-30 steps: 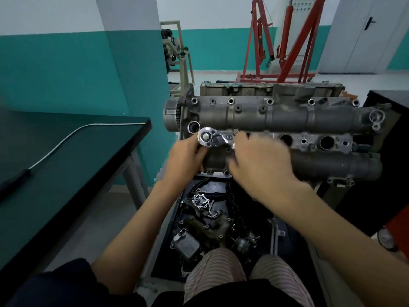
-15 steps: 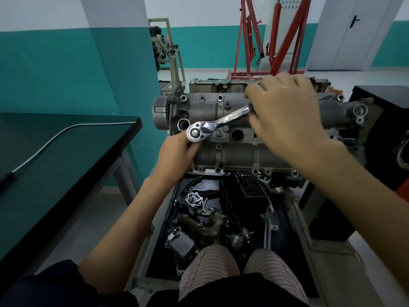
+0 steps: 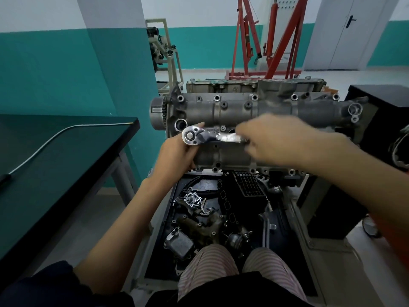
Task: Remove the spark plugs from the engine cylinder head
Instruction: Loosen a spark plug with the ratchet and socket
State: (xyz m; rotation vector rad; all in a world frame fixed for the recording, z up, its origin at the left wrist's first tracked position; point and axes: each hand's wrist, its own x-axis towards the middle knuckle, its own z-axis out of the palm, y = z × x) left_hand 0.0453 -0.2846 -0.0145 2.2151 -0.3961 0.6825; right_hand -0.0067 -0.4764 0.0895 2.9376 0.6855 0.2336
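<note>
Since half a second ago the chrome ratchet wrench [image 3: 212, 137] has swung its handle from a far-right slant over the upper housing down to nearly level, and the right hand [image 3: 281, 138] has come nearer with it; the ratchet head has stayed over the same bore.

Nearest, two knees in striped trousers [image 3: 223, 269] frame the near edge of a black tray of loose engine parts [image 3: 283, 244], which holds a finned cooler block [image 3: 179, 242], a black mesh grille [image 3: 247, 182] and a small chain.

Above the tray's far edge stands the grey cast-aluminium engine cylinder head [image 3: 239, 109], its toothed sprocket at the left end. The left hand [image 3: 177, 154] curls under and around the ratchet head, fingertips at its far side, near the head's left end. The right hand, motion-blurred, wraps the wrench handle, which lies along the row of plug bores at the head's middle. The spark plugs are not visible; they would sit down in those bores, and one open bore [image 3: 181, 124] shows just left of the ratchet head.

At the left, a dark green tabletop [image 3: 66, 165] carries a thin grey rod [image 3: 66, 131] across its far corner. Beyond the cylinder head stand a red engine hoist [image 3: 274, 41] and a white door [image 3: 345, 34].
</note>
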